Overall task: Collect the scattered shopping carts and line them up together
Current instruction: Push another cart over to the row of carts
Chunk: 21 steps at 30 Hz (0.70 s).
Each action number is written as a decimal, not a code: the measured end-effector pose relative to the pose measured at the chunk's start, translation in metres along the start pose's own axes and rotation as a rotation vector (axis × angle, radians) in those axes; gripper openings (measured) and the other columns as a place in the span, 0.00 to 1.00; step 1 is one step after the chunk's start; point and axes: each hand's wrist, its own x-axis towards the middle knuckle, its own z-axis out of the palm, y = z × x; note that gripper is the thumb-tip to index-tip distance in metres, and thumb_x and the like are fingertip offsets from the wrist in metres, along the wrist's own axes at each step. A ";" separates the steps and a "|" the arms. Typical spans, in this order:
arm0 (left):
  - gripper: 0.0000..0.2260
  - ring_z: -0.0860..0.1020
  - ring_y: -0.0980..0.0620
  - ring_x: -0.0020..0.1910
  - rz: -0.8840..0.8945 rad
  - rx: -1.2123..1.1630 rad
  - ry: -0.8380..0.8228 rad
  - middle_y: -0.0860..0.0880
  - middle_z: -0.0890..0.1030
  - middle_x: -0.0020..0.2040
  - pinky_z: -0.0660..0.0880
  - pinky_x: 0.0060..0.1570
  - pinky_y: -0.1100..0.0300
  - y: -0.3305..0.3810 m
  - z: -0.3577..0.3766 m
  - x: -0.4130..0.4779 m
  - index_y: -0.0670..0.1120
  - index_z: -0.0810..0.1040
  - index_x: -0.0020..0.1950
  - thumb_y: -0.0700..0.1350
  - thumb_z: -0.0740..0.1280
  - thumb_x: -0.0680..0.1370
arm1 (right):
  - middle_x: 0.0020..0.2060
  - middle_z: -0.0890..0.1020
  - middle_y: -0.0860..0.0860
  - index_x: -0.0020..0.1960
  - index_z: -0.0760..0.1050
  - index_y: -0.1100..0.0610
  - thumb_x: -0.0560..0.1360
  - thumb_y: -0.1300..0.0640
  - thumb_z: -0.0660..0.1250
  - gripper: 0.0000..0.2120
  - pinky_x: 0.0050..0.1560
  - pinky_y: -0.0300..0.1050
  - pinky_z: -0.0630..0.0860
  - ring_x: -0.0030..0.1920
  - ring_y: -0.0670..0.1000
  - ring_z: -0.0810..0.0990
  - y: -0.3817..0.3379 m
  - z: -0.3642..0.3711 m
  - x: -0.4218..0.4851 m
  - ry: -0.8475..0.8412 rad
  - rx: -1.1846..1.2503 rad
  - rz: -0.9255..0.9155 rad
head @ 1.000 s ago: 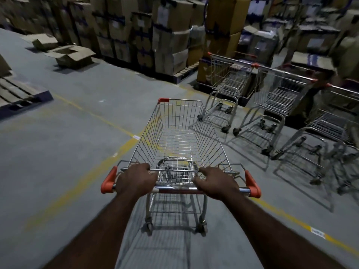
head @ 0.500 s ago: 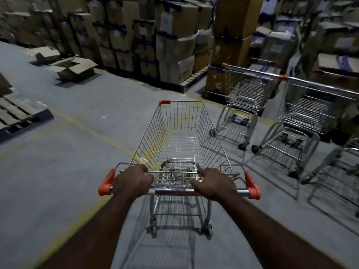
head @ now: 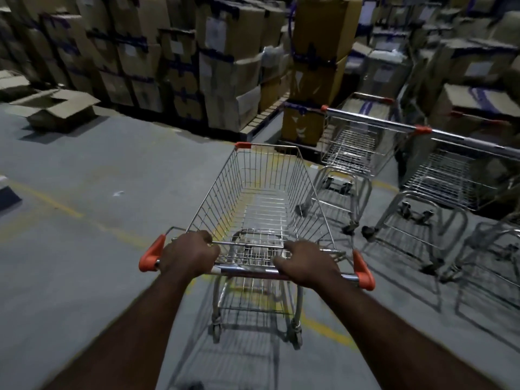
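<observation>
A wire shopping cart (head: 261,198) with orange handle ends stands straight ahead of me on the grey floor. My left hand (head: 190,253) grips the left part of its handle bar (head: 244,269). My right hand (head: 308,264) grips the right part. To the right a second cart (head: 351,142) stands side-on in a row, close beside my cart's front right corner. A third cart (head: 453,175) stands next to it, farther right. Part of another cart's frame (head: 489,240) shows at the right edge.
Stacked cardboard boxes (head: 219,66) on pallets wall off the far side. An open carton (head: 56,108) lies on the floor at the far left. A yellow floor line (head: 56,205) runs diagonally under my cart. A dark pallet corner (head: 7,197) shows at the left edge.
I have pushed the cart forward and turned it toward the row. The parked carts have shifted right and closer in view, and the boxes behind them are nearer.
</observation>
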 end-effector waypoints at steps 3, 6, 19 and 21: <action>0.19 0.80 0.46 0.49 0.070 -0.019 -0.067 0.50 0.83 0.50 0.77 0.50 0.53 -0.007 -0.009 0.064 0.56 0.79 0.51 0.61 0.60 0.66 | 0.65 0.79 0.55 0.67 0.77 0.52 0.71 0.32 0.59 0.33 0.60 0.54 0.76 0.63 0.57 0.77 -0.020 -0.009 0.040 0.036 0.033 0.056; 0.21 0.79 0.48 0.49 0.153 -0.011 -0.108 0.50 0.81 0.52 0.77 0.51 0.52 -0.011 -0.016 0.121 0.54 0.79 0.53 0.62 0.61 0.66 | 0.67 0.78 0.54 0.69 0.75 0.52 0.73 0.34 0.61 0.32 0.61 0.53 0.76 0.66 0.56 0.76 -0.039 -0.018 0.077 0.047 0.041 0.117; 0.27 0.76 0.45 0.58 0.357 0.111 -0.230 0.44 0.79 0.60 0.74 0.52 0.52 0.005 -0.022 0.335 0.49 0.79 0.61 0.64 0.62 0.69 | 0.70 0.77 0.52 0.73 0.72 0.47 0.67 0.31 0.58 0.39 0.62 0.54 0.75 0.69 0.55 0.75 -0.068 -0.059 0.246 0.078 0.072 0.267; 0.27 0.77 0.46 0.53 0.351 0.092 -0.259 0.44 0.80 0.55 0.77 0.51 0.53 0.011 -0.021 0.371 0.48 0.80 0.55 0.65 0.61 0.66 | 0.71 0.76 0.52 0.74 0.72 0.47 0.67 0.31 0.59 0.39 0.62 0.54 0.75 0.69 0.56 0.75 -0.067 -0.065 0.279 0.093 0.091 0.273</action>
